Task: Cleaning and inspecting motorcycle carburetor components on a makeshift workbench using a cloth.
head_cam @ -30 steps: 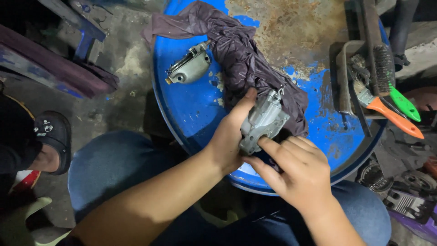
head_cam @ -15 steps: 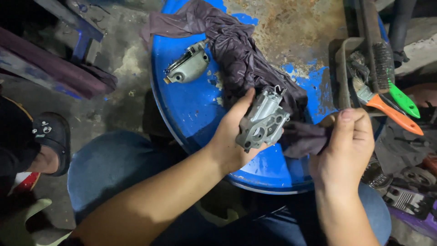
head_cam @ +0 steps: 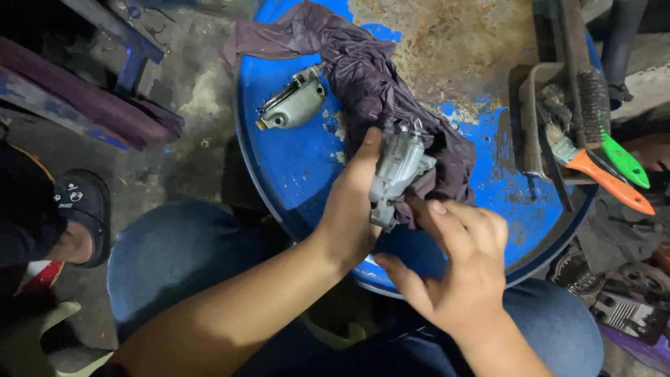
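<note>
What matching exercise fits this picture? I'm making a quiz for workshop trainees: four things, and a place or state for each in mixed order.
Things:
1. grey metal part
2. dark rag
3. grey metal cover
4. orange-handled brush

Places:
A. lying alone on the blue drum top, left of the rag
B. in the tray at the drum's right edge
C. held in the left hand
D. draped across the drum top

Pairs: 1-C, 2-D, 3-A, 4-B

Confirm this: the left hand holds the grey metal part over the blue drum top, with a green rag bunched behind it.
Not quite. The head view shows the rag is dark purple, not green. The rest holds: the left hand holds the grey metal part over the blue drum top.
</note>
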